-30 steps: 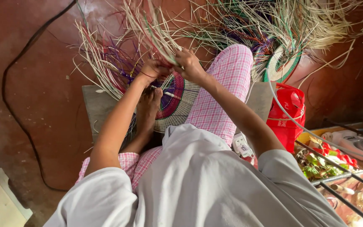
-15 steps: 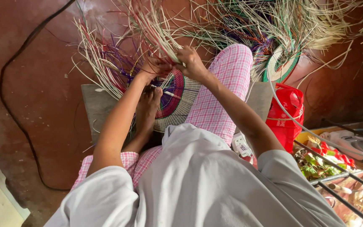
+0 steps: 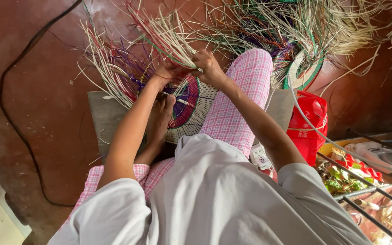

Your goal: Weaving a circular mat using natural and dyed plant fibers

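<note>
Red bag (image 3: 308, 122) and loose reeds (image 3: 296, 27) lie near. Left hand (image 3: 166, 72) and right hand (image 3: 208, 68) both pinch straw strands (image 3: 169, 38) above the woven basket (image 3: 191, 106).

A half-woven round basket (image 3: 191, 111) stands tilted on edge against a foot, on a low grey board on the floor. Its base shows cream weave with rings of pink, purple and green. Long loose straw strands (image 3: 169, 38), cream, red and purple, fan upward from its rim
</note>
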